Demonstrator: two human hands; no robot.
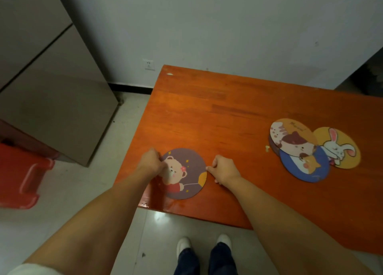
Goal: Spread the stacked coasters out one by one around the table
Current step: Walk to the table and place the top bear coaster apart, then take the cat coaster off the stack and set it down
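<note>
Both hands pinched the bear coaster [184, 173] at its rim — left hand [151, 162] on the left edge, right hand [223, 170] on the right — near the worktop [228, 109] corner. It looked thin, light and stiff; the stack [294, 140] lay well apart.

On the orange wooden table [238, 109], the round bear coaster [184, 173] lies at the near-left corner; three overlapping round coasters [310, 150] lie well to its right.
</note>
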